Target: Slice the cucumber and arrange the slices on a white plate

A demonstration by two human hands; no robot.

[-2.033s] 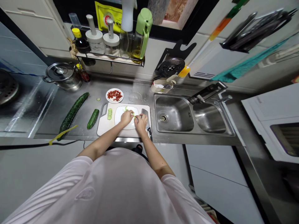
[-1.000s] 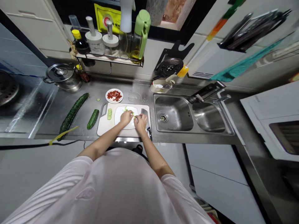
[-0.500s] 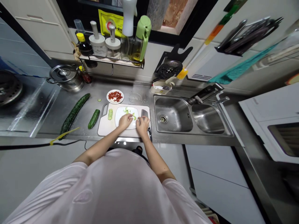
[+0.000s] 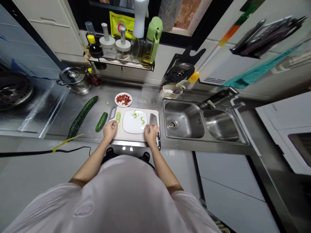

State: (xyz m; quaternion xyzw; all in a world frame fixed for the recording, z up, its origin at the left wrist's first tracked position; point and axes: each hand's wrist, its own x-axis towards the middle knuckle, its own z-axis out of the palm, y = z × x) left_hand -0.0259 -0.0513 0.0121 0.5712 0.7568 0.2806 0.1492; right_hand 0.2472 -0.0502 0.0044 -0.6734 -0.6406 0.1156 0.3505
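Note:
A white square plate [image 4: 134, 127] rests on a pale cutting board [image 4: 119, 135]. Thin cucumber pieces [image 4: 135, 114] lie near its far edge, and a curved cucumber piece [image 4: 142, 120] is at its right. My left hand [image 4: 110, 130] is at the board's left edge, its fingertips beside a row of cucumber slices [image 4: 118, 117], fingers slightly apart. At the plate's right edge is my right hand [image 4: 152, 132], fingers curled together; what they hold, if anything, is too small to make out. Beneath that hand lies a kitchen knife [image 4: 153, 118], partly covered.
A short cucumber piece [image 4: 101, 122] and a long cucumber [image 4: 82, 117] lie left of the board. Behind it stands a small plate of chopped red pieces [image 4: 123, 100]. A double sink [image 4: 183, 121] is on the right, a lidded pot [image 4: 74, 81] at the back left.
My left hand has moved left, from over the plate to the row of cucumber slices. My right hand has drawn back slightly, leaving the curved piece on the plate. The view has shifted a little.

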